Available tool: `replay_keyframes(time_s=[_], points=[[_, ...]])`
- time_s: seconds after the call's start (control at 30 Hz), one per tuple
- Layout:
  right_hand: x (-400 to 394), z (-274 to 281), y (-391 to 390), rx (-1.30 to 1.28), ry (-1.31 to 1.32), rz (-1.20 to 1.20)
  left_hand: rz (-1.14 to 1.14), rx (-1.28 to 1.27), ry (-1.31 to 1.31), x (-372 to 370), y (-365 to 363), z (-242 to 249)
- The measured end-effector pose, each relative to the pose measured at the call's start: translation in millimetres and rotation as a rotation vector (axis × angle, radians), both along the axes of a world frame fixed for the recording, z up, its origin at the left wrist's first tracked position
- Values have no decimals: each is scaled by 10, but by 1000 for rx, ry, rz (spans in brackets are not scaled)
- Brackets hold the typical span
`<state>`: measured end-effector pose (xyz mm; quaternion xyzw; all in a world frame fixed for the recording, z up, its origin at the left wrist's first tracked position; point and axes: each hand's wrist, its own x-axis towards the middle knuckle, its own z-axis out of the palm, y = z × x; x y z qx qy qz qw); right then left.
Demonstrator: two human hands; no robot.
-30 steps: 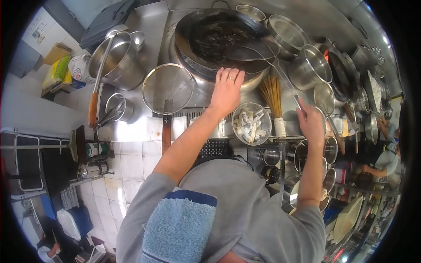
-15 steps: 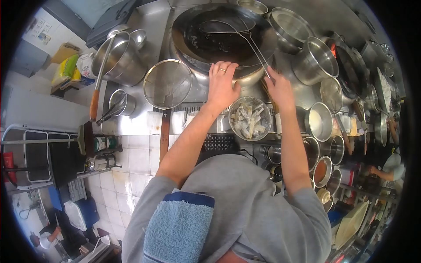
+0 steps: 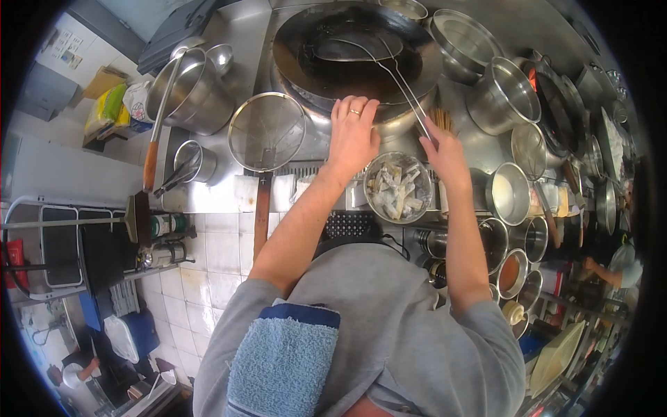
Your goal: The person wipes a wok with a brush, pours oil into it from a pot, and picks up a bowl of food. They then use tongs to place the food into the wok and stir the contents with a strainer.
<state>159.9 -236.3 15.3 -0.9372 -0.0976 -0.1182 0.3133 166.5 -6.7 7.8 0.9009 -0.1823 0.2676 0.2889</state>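
A large dark wok (image 3: 295,66) with dark liquid in its bottom sits on the stove in front of me. My right hand (image 3: 445,154) is wrapped round the metal handle of a wire skimmer (image 3: 358,50), whose round head hangs over the wok. At the near rim, my left hand (image 3: 353,135) rests with its fingers stretched toward the wok and its thumb apart. It holds nothing that I can see. Between my forearms stands a metal bowl (image 3: 370,200) of pale, flour-coated strips (image 3: 397,189). A bamboo brush (image 3: 442,121) pokes out beside my right hand.
To the left are a second mesh strainer (image 3: 267,132) with a wooden handle, a tall pot (image 3: 215,111) and a small pot (image 3: 203,165). Steel pots (image 3: 504,97), a bowl of pale contents (image 3: 509,194) and several containers crowd the right. A co-worker's arm (image 3: 603,273) shows far right.
My right hand has drawn slightly toward me, and the skimmer head sits a little nearer in the wok. More of the bamboo brush shows. My left hand has stayed almost still.
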Motion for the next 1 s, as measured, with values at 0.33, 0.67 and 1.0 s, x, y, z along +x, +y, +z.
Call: replay_keyframes(time_s=[0.33,0.67,1.0], points=[[-499,289,-116,-22,170,-95,134,291,20,-15,-68,-2],[-727,302,-113,-41,169,-125,133,263,60,-50,-74,32],[-779,312,-25,-79,45,-139,132,283,99,-88,-64,76]])
